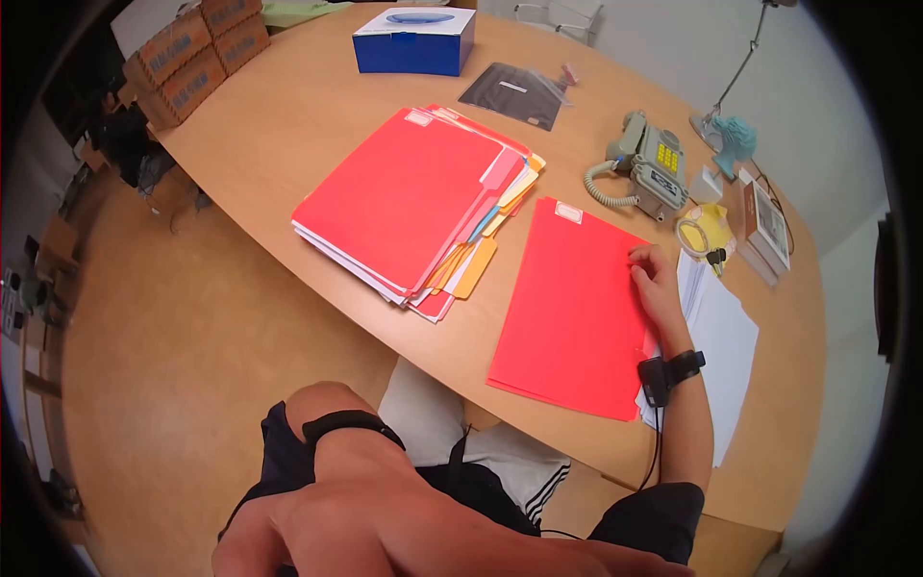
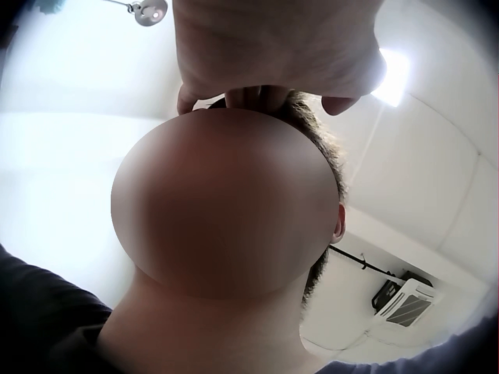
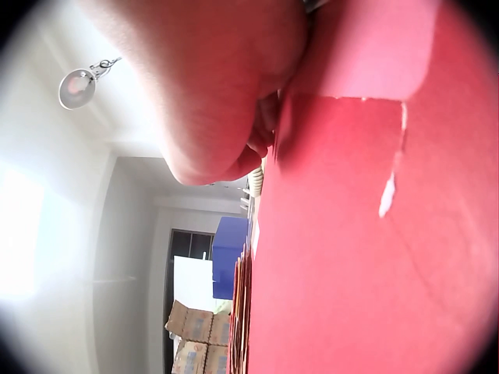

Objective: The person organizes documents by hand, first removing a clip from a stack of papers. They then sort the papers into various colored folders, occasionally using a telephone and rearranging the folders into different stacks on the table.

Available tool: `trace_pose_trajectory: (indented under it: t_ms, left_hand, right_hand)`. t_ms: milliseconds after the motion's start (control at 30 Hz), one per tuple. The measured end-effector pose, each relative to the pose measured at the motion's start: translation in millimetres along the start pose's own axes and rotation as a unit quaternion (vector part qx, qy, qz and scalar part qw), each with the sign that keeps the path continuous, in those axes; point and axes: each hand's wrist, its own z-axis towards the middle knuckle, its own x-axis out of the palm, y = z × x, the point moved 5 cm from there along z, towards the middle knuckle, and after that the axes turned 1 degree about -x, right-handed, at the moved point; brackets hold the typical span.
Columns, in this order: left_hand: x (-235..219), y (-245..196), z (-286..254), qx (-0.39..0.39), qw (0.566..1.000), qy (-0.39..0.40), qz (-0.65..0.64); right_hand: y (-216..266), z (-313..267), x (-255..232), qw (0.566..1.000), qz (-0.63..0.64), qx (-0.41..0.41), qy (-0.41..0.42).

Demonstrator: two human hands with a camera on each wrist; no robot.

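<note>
Close to the head camera, my left hand fills the bottom of the head view, its back showing. The left wrist view has this hand raised at the person's head, fingers at the hair and mostly hidden; I cannot tell what they hold. My right hand rests loosely curled at the right edge of a red file folder, which carries a white label at its top. From the right wrist, the red folder shows a small white torn spot beneath the hand.
Left of the folder lies a stack of red folders with coloured tabs. White papers lie partly under the right forearm. Farther back are a telephone, a blue box, a dark pouch, tape and books.
</note>
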Motion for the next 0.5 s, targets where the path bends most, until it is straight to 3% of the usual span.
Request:
trace_pose_trajectory:
  t_ms: [100,500]
  left_hand:
    - [-4.6,-0.7,0.0,0.006,1.000,-0.008,-0.004]
    - [1.8,-6.3,-3.9,0.026,0.999,-0.008,-0.040]
  right_hand:
    - [2.2,-3.0,2.2,0.999,0.028,0.026,-0.001]
    - [8.2,-0.4,0.4,1.000,-0.009,-0.008,-0.001]
